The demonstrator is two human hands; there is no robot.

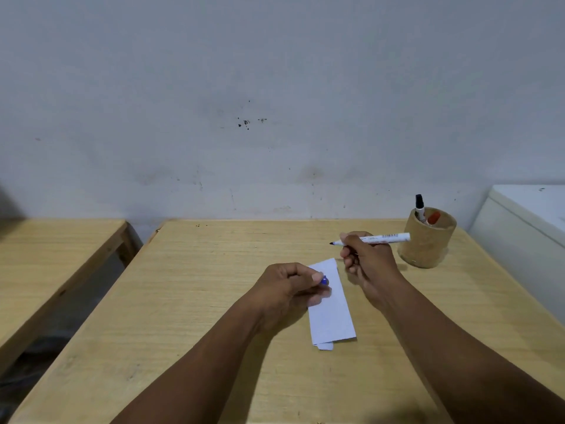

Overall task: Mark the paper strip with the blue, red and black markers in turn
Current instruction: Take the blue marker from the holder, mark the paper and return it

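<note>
I see my right hand (368, 261) gripping an uncapped marker (374, 239) level, tip pointing left. My left hand (287, 289) pinches its blue cap (324, 281) over the paper strip (331, 313), which runs away from me.

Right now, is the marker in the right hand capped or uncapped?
Uncapped. The marker in the right hand shows a bare dark tip, and the left hand holds a blue cap.

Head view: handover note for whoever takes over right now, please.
Right hand: holds the uncapped marker, tip above the table, off the paper.
Left hand: pinches the blue cap, resting on the paper strip.
Cork cup: black marker and red marker, both capped.
Done: blue uncapped. No marks visible on the strip.
Left: mark blue, then red, then black.
</note>
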